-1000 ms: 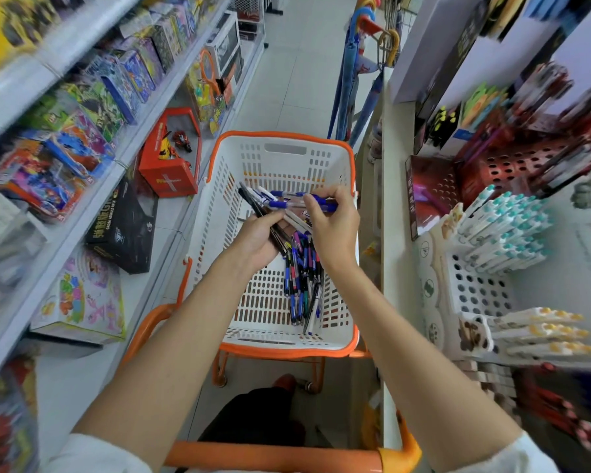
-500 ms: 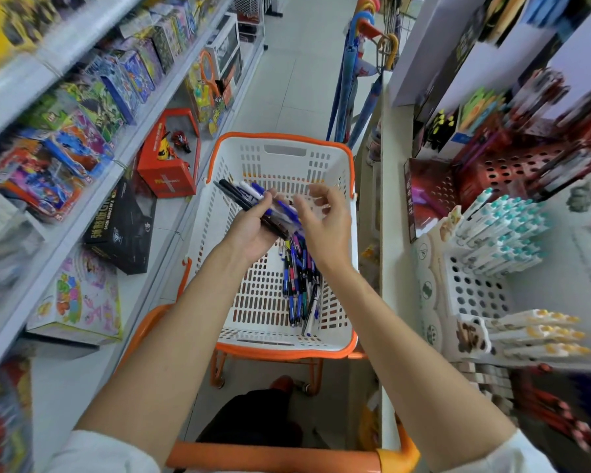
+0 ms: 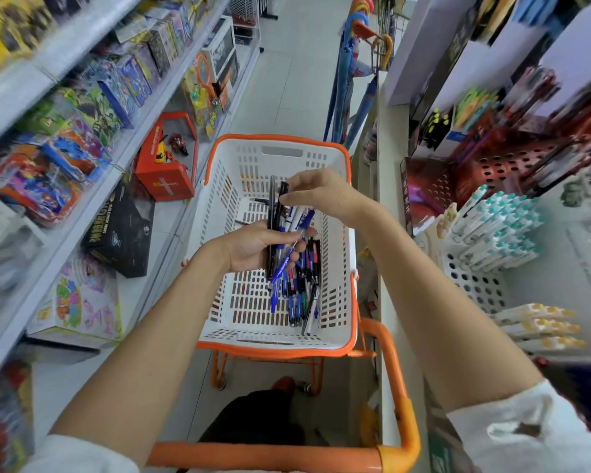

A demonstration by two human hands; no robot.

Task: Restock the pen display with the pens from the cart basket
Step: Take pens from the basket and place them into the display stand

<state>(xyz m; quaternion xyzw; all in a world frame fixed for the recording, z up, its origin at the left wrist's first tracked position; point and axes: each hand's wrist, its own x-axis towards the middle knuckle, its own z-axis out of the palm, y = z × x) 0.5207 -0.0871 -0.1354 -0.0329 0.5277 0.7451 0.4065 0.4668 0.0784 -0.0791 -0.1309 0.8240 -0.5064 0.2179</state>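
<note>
Head camera looks steeply down into basket (image 3: 307,158).

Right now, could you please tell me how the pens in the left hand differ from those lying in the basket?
The bunch of pens is gripped in the left hand above the basket; the loose pens lie on its floor. The right hand pinches a black pen in the bunch; nothing touches the loose pens. The bunch looks blue and black; the loose pens add green and pink. Both include blue pens.
</note>
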